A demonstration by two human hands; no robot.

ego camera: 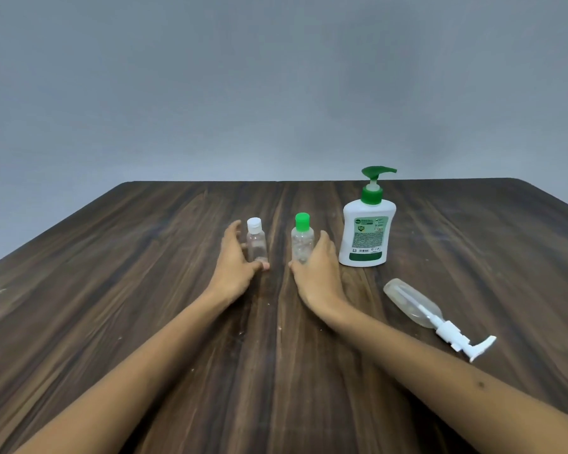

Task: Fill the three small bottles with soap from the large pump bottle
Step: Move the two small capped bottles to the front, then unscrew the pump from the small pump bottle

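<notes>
On woodgrain table (145, 290), hands (235, 260) (318, 270) clasp clear cylindrical bottles (256, 244) (302, 240).

The left hand (235, 257) is curled around one small bottle (256, 242) that stands up on the table (112, 290). Just to the right of that grip, the right hand (318, 270) is curled around a second small bottle (302, 239), also standing up. Right of the right hand and a bit farther back stands the big pump bottle (368, 231), and right of that hand and closer to the person a third small bottle (417, 303) lies on its side, its pump end toward the person.
</notes>
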